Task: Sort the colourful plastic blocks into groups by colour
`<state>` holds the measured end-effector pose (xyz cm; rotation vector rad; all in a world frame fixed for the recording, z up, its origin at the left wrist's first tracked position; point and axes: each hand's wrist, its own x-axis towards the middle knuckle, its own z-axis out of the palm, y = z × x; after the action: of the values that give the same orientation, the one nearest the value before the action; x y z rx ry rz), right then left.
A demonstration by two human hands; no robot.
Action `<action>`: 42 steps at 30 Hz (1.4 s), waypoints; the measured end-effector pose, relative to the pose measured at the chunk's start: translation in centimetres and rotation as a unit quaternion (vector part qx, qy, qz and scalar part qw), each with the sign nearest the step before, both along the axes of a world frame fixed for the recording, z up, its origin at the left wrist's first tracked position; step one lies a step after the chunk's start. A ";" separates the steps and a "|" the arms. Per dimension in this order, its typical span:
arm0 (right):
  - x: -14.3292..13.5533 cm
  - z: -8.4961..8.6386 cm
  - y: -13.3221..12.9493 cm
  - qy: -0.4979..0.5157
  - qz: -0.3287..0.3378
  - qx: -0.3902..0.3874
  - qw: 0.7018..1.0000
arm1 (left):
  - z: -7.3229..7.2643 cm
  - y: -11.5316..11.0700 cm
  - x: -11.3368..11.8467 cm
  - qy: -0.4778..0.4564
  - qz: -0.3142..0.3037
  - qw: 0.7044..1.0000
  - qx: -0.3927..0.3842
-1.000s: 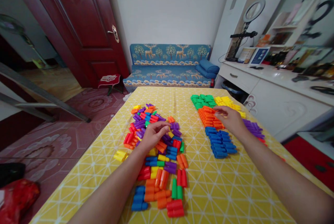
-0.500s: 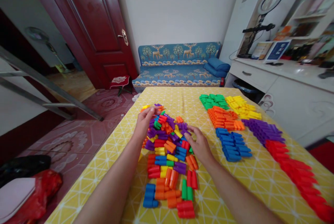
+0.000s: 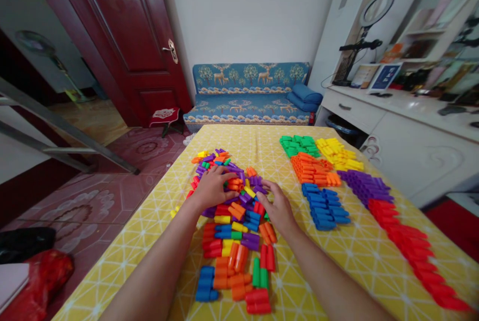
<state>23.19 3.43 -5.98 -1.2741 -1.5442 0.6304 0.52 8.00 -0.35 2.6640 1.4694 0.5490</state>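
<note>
A mixed heap of bullet-shaped plastic building blocks [image 3: 220, 209] in several colours lies on the yellow table. My left hand [image 3: 214, 187] rests over the heap, palm down, its fingers and thumb apart around some orange blocks [image 3: 235, 184]. At the heap's right edge, my right hand [image 3: 277, 207] has thumb and fingers spread beside purple blocks [image 3: 261, 189]; nothing shows held in it. Nearer to me lie loose joined blocks, among them blue ones [image 3: 206, 283], red ones [image 3: 258, 301] and green ones [image 3: 260, 273].
On the right of the patterned tablecloth [image 3: 292, 271] sit single-colour groups: green [image 3: 299, 145], yellow [image 3: 337, 154], orange [image 3: 312, 169], blue [image 3: 324, 206], purple [image 3: 366, 186] and a long red row [image 3: 415, 248]. A blue sofa [image 3: 247, 101] stands beyond the table.
My left hand has come from the heap's far left edge to its middle, down over the orange blocks. My right hand stays at the right edge. The view has shifted slightly right.
</note>
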 end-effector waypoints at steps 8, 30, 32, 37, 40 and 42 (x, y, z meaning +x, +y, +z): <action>-0.3 0.4 -0.4 -0.004 0.091 0.000 0.996 | 0.1 -0.4 1.1 -0.027 -0.003 1.000 -0.013; -0.6 1.5 -0.9 0.064 0.110 0.010 0.992 | 0.0 -0.9 3.6 -0.467 -0.065 0.831 -0.296; -0.6 1.4 -0.9 0.065 0.114 0.000 0.991 | -0.1 -0.9 3.5 -0.463 -0.042 0.842 -0.275; -0.7 1.3 -0.9 0.056 0.114 -0.031 0.991 | -0.2 -1.0 3.4 -0.486 -0.074 0.804 -0.335; -0.7 1.3 -0.8 0.052 0.099 -0.018 0.994 | 0.2 -1.0 3.3 -0.467 -0.101 0.830 -0.289; -0.8 1.6 -0.9 0.064 0.080 -0.002 0.995 | 0.5 -0.9 3.1 -0.428 -0.104 0.864 -0.245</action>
<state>22.44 2.50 -4.43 -1.0978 -1.5494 0.8014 3.66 7.05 0.15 1.7548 0.8735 0.9947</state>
